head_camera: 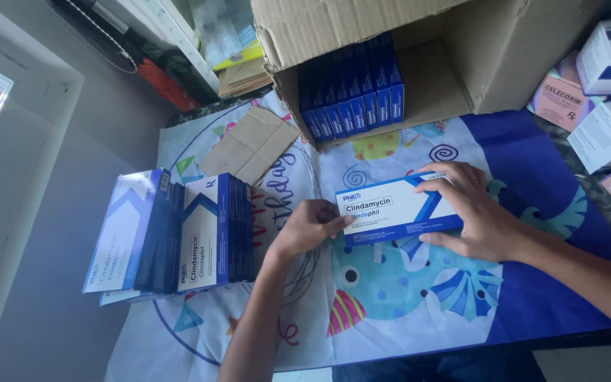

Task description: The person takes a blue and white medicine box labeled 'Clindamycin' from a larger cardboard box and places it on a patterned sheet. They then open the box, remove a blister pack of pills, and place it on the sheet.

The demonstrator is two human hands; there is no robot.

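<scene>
Head view: cardboard carton (461, 64) holds upright blue boxes (351, 95).

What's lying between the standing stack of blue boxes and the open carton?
A flat cardboard piece lies between the stacked boxes and the carton, on the cloth, seen in the head view.

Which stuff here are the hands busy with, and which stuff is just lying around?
In use:
- blue-and-white box, held by the left hand and right hand
- stacks of same boxes beside it
- carton with more blue boxes inside

Lying about:
- cardboard scrap
- pink and white boxes at the far right
- fish-patterned cloth underneath
</scene>
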